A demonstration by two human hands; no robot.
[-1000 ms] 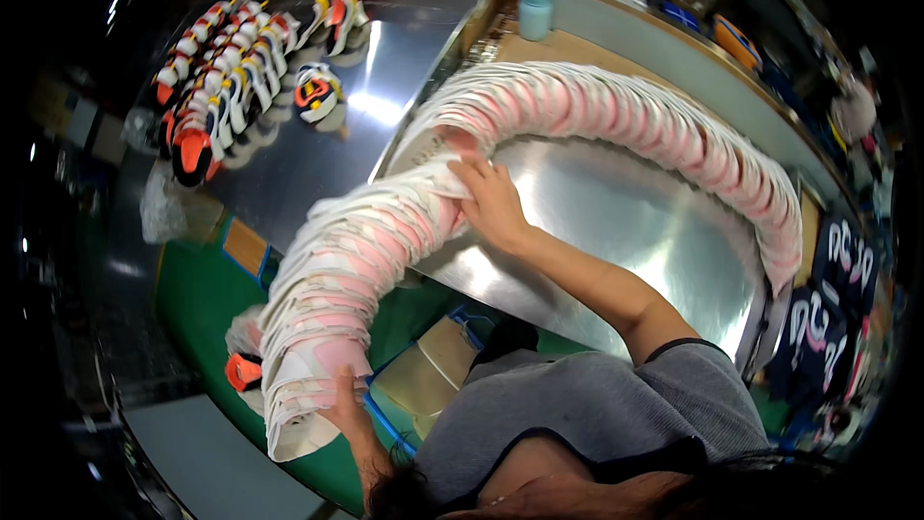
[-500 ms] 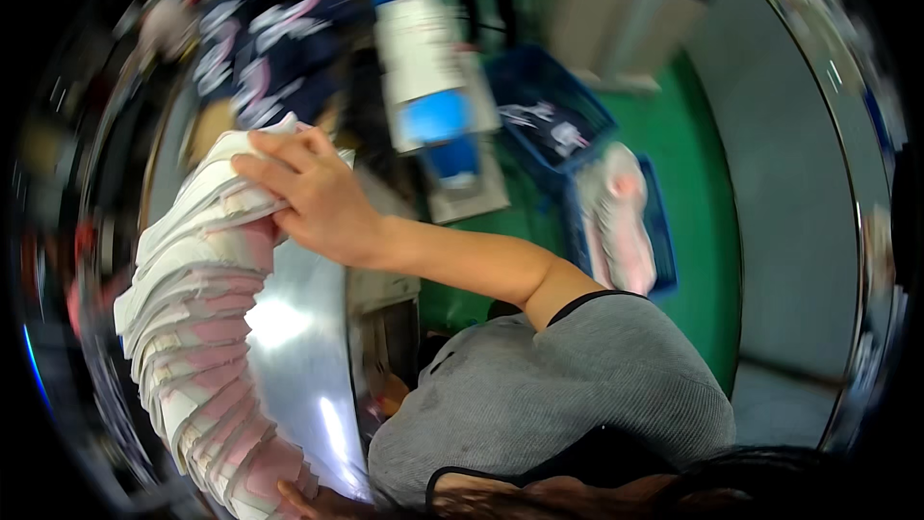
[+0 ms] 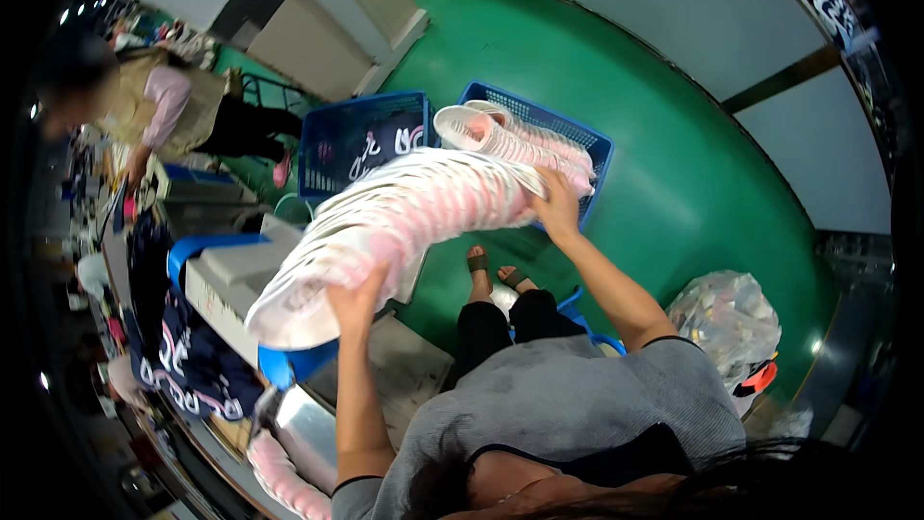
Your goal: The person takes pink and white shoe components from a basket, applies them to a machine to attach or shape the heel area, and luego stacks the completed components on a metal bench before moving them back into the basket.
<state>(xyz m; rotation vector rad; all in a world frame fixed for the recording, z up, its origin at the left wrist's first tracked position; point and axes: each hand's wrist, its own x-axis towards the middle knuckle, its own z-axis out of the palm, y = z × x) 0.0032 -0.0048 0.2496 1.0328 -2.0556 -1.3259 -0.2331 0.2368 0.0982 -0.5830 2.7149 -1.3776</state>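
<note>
A long, bowed stack of nested white and pink fabric pieces [image 3: 433, 197] hangs in the air between my hands. My left hand [image 3: 358, 297] grips its near, left end, where a wide, round white opening shows. At the far right end, my right hand [image 3: 556, 207] is closed round the last pieces. Just beyond the stack stands a blue basket [image 3: 604, 149] on the floor, holding similar stacks [image 3: 520, 142] laid side by side. The held stack partly hides this basket's near side. The fingers of my left hand are partly hidden behind the stack.
Another blue basket [image 3: 313, 149] with dark printed cloth stands left of the first. A machine with blue parts [image 3: 226, 284] and dark printed pieces [image 3: 188, 356] are at left. Another stack [image 3: 286, 481] lies on the metal table. A co-worker [image 3: 178, 106] stands far left; a plastic bag [image 3: 727, 318] sits right.
The stack has moved from above the metal table to above the floor near the baskets, and now lies more crosswise. My view has swung right, bringing both hands plainly into sight.
</note>
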